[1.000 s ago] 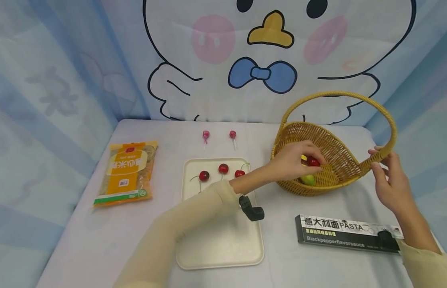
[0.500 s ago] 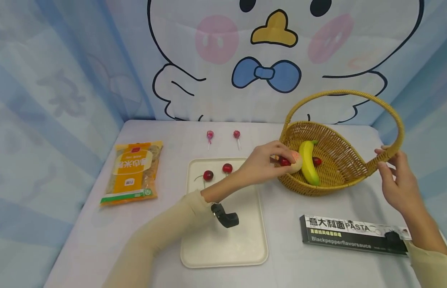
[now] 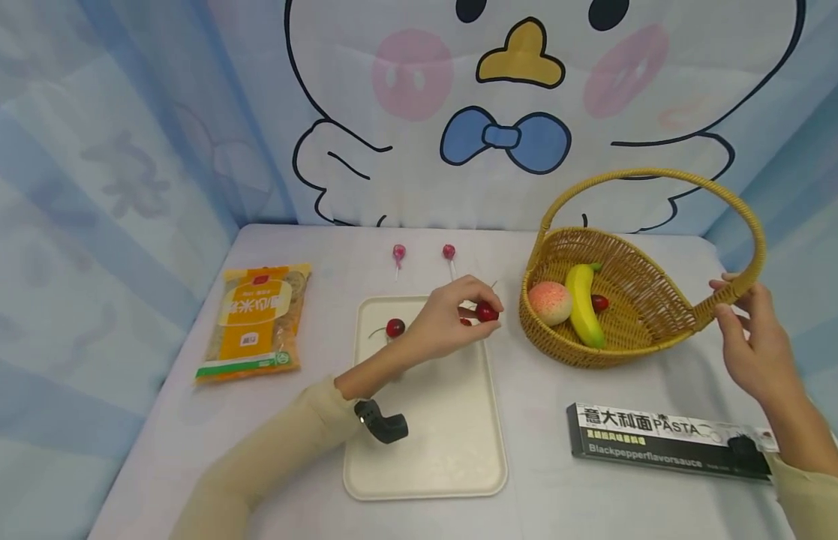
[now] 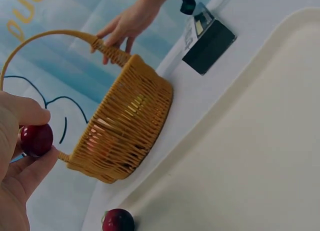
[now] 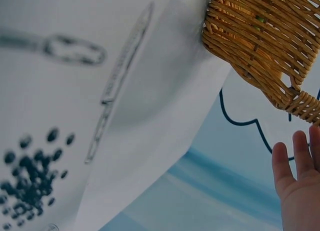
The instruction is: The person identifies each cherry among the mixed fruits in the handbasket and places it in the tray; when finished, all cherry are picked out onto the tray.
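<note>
My left hand (image 3: 452,319) pinches a dark red cherry (image 3: 487,311) between thumb and fingertips, above the right edge of the cream tray (image 3: 425,457). In the left wrist view the cherry (image 4: 37,140) shows close up, and another cherry (image 4: 118,221) lies below it on the tray. One more cherry (image 3: 394,328) lies at the tray's left side; my hand and forearm cover part of the tray. My right hand (image 3: 756,341) holds the handle base of the wicker basket (image 3: 635,289), thumb in front and fingers behind. Inside are a peach (image 3: 550,303), a banana (image 3: 582,304) and a red cherry (image 3: 599,303).
Two lollipops (image 3: 399,253) lie behind the tray. A yellow bag of grain (image 3: 256,322) lies at the left. A black pasta box (image 3: 668,442) lies in front of the basket, partly under my right wrist. A printed curtain (image 3: 500,187) hangs at the table's back edge.
My left hand has come leftward out of the basket with a cherry and is now over the tray. The peach and banana have come into full view. My right hand stays on the handle.
</note>
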Tool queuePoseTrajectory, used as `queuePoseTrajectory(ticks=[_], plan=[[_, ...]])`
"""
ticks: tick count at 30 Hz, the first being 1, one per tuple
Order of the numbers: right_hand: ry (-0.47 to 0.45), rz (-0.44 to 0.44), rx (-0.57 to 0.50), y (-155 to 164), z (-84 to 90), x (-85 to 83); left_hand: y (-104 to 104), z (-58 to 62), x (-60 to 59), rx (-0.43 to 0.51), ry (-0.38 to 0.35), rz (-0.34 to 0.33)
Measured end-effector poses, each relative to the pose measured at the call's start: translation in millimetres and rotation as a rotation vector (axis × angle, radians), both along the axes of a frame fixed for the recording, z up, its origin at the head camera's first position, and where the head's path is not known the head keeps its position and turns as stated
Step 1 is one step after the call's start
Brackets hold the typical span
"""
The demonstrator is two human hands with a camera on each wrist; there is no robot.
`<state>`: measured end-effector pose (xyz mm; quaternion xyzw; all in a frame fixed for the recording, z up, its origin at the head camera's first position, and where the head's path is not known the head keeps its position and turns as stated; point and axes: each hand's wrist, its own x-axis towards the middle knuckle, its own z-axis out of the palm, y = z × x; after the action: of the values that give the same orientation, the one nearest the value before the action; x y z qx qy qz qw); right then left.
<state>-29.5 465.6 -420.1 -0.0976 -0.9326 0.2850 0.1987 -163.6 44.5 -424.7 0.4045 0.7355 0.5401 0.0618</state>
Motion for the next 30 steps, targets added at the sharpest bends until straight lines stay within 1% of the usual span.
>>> queuePoseTrajectory(ticks=[4, 7, 12, 14, 18, 23, 26, 30], plan=[[-0.008, -0.006, -0.005, 0, -1.4, 1.7, -8, -6.3, 4.8, 0.028, -0.034, 0.005], [-0.009, -0.007, -0.008, 0, -2.0, 3.0, -15, -9.1, 8.5, 0.029, -0.049, 0.025], [-0.003, -0.004, -0.003, -1, -2.6, 3.6, -29, -13.4, 13.6, -0.01, -0.046, 0.038], [-0.003, -0.004, -0.002, 0, -2.9, 3.3, -37, -16.8, 15.1, -0.03, -0.044, 0.043], [0.002, -0.007, 0.005, 0, -3.0, 2.1, -53, -25.0, 17.2, -0.065, -0.038, 0.076], [0.017, -0.022, 0.021, -1, -1.5, -1.4, -63, -33.0, 17.8, -0.063, -0.051, 0.094], [0.017, -0.027, 0.02, -3, -0.8, -3.7, -67, -36.0, 19.1, -0.057, -0.041, 0.082], [0.003, -0.036, 0.011, -4, -0.2, -3.7, -71, -38.8, 21.7, -0.087, 0.009, 0.06]])
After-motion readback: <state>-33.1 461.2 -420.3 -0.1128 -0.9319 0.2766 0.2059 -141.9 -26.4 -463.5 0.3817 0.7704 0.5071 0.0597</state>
